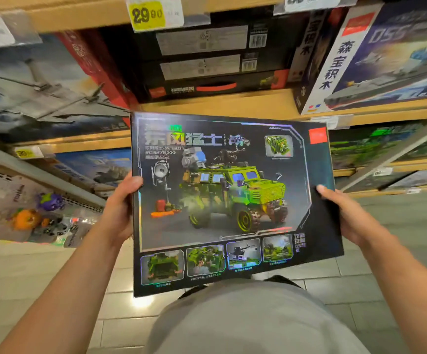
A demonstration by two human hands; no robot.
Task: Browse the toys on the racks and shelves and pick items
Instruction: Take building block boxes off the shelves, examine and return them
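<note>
Left hand (pixel 121 208) and right hand (pixel 345 213) grip the toy box (pixel 232 200) by opposite side edges; shelves (pixel 258 103) just beyond.

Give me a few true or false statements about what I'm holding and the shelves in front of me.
1. Both hands hold the building-block set box, the left hand and right hand on opposite edges. True.
2. The box art shows a red sports car. False: a green camouflage military truck.
3. The yellow price tag reads 29.90. True.
4. The box rests on the shelf. False: it is held in the air, clear of it.
</note>
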